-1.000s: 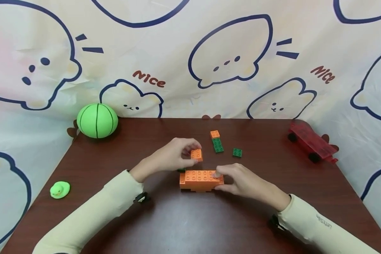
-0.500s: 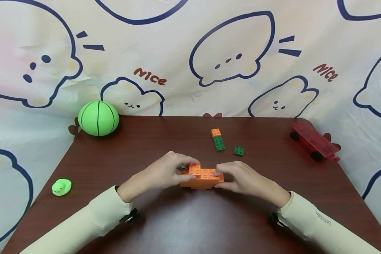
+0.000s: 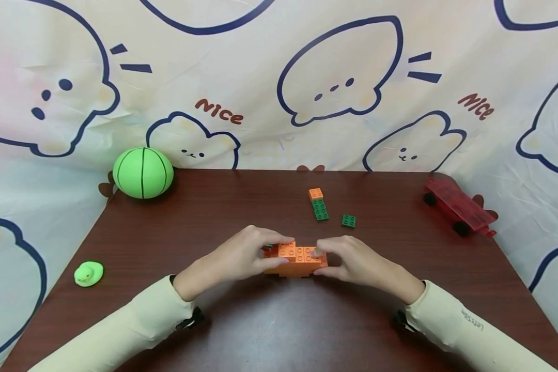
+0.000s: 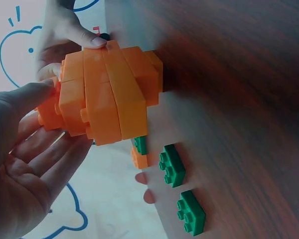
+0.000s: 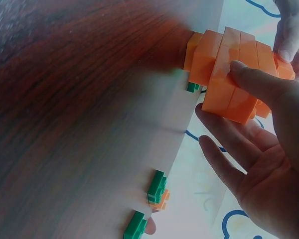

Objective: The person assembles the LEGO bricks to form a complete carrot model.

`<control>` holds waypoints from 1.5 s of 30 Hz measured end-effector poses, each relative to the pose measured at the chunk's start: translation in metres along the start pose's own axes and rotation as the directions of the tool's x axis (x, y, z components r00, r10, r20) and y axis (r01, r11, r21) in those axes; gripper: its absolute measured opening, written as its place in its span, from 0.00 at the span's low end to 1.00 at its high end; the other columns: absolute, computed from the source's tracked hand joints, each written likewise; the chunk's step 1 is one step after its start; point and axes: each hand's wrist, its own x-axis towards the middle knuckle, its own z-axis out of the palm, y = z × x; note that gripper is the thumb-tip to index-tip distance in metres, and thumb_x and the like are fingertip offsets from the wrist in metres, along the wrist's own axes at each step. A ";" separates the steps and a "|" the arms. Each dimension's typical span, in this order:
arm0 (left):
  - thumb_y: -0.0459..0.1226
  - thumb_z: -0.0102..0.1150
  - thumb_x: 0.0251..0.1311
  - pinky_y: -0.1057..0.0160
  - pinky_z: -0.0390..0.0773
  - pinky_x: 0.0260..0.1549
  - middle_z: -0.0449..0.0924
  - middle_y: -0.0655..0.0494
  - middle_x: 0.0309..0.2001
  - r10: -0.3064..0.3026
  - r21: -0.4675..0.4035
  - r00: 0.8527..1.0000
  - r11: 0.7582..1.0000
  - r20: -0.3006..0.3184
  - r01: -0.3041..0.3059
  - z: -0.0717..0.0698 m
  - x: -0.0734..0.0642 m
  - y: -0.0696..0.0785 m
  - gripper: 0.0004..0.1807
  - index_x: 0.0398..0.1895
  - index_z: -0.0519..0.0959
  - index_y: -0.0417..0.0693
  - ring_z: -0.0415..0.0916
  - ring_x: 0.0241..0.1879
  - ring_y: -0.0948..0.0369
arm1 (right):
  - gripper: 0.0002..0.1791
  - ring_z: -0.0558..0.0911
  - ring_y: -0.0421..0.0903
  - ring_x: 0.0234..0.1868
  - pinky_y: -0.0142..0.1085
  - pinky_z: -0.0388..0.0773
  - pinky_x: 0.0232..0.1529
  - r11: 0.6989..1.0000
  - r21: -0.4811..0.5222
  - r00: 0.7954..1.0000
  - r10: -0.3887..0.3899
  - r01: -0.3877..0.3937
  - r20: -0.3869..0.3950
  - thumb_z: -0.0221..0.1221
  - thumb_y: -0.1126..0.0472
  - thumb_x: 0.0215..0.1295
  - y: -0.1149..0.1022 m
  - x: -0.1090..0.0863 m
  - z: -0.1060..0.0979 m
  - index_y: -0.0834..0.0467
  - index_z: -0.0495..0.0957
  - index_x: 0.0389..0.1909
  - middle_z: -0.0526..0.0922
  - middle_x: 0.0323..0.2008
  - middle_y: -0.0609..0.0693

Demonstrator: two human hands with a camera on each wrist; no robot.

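Note:
A stepped build of orange building bricks (image 3: 302, 268) stands on the table between the two hands, wider above than at its base. The left hand (image 3: 230, 258) pinches a small orange brick (image 3: 287, 250) seated on the build's top, left of its middle. In the left wrist view that brick (image 4: 51, 114) sits between thumb and fingers, against the studded face. The right hand (image 3: 355, 262) grips the build's right end, thumb on the near side; the right wrist view shows this thumb (image 5: 254, 82) flat on the orange wall. The left fingers hide the build's left end.
Behind the build lie a green brick (image 3: 320, 210), an orange brick (image 3: 315, 194) and a smaller green brick (image 3: 349, 221). Another green piece (image 3: 268, 246) peeks out behind the left hand. A green ball (image 3: 142, 173), a rubber duck (image 3: 89, 274) and a red skateboard-like toy (image 3: 460, 206) stand near the edges.
The left hand has brought the small orange brick down and toward the person, from behind the build onto its top. The right hand has kept its grip on the right end.

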 end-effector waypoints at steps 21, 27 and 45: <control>0.47 0.67 0.67 0.71 0.80 0.27 0.86 0.50 0.57 0.031 0.004 0.998 0.999 -0.045 -0.031 0.008 -0.002 -0.003 0.26 0.64 0.81 0.46 0.76 0.24 0.71 | 0.16 0.84 0.34 0.40 0.36 0.86 0.44 0.999 0.020 0.999 0.045 -0.045 0.007 0.76 0.58 0.57 -0.002 0.001 -0.001 0.50 0.77 0.38 0.88 0.41 0.41; 0.46 0.65 0.69 0.68 0.84 0.38 0.88 0.52 0.55 0.023 -0.072 0.993 0.997 -0.114 -0.031 0.013 -0.001 -0.003 0.22 0.62 0.83 0.47 0.86 0.45 0.67 | 0.17 0.84 0.35 0.40 0.37 0.86 0.44 0.999 0.028 0.999 0.043 -0.043 -0.005 0.77 0.59 0.56 -0.002 0.000 -0.001 0.50 0.76 0.38 0.88 0.41 0.41; 0.44 0.67 0.67 0.64 0.86 0.46 0.89 0.52 0.52 0.035 -0.053 0.989 0.998 -0.144 -0.043 0.014 -0.002 0.001 0.21 0.59 0.84 0.45 0.88 0.48 0.63 | 0.17 0.85 0.34 0.41 0.35 0.85 0.43 1.000 0.005 0.999 0.030 -0.030 -0.009 0.77 0.58 0.57 -0.002 -0.001 0.001 0.49 0.76 0.37 0.88 0.41 0.40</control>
